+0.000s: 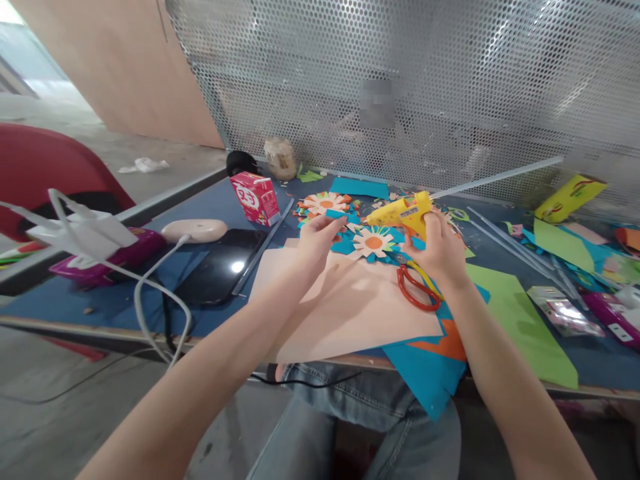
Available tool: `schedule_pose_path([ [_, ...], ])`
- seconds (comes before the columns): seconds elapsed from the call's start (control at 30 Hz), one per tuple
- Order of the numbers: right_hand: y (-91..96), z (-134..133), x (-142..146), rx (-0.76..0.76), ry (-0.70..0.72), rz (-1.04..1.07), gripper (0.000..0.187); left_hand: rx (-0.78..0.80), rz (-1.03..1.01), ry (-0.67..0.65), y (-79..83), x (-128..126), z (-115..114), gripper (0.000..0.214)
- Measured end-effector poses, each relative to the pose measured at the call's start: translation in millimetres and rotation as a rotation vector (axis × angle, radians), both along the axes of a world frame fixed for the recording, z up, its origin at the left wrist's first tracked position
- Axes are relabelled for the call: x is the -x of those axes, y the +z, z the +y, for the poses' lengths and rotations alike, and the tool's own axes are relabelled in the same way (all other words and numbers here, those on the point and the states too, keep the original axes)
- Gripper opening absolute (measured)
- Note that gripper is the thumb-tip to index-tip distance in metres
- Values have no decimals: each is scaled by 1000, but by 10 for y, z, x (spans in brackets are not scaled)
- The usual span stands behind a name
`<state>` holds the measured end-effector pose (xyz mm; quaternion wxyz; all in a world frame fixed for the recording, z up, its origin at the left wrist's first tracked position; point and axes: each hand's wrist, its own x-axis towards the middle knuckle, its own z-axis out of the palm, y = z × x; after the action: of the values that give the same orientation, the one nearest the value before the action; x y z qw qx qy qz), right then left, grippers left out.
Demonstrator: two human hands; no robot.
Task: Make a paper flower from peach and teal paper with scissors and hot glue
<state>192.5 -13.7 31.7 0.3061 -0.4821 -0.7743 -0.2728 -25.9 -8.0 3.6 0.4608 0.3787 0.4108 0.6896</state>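
Observation:
A yellow hot glue gun (397, 212) is in the grip of my right hand (440, 247), with a long clear glue stick (495, 177) out of its back. Its nozzle points left, close to a small blue paper piece (343, 216) pinched in my left hand (320, 241). Just below the nozzle lies a paper flower (373, 243) with pale petals and an orange centre. Another such flower (327, 203) rests behind my left hand. Red-handled scissors (417, 290) lie on a pale peach paper sheet (345, 313) under my wrists.
On the blue table stand a pink box (255, 198) and a jar (281, 159); a black phone (220, 268) lies left. White cables run from a purple power strip (107, 255). Green paper (520, 323) and loose glue sticks (510, 241) lie right. A perforated metal panel (310, 87) closes the back.

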Motion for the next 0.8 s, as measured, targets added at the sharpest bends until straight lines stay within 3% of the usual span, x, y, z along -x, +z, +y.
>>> schedule_pose_path([
  [0.8,-3,-6,2,19,0,-6,34,12,49,-14,-37,19,22,19],
])
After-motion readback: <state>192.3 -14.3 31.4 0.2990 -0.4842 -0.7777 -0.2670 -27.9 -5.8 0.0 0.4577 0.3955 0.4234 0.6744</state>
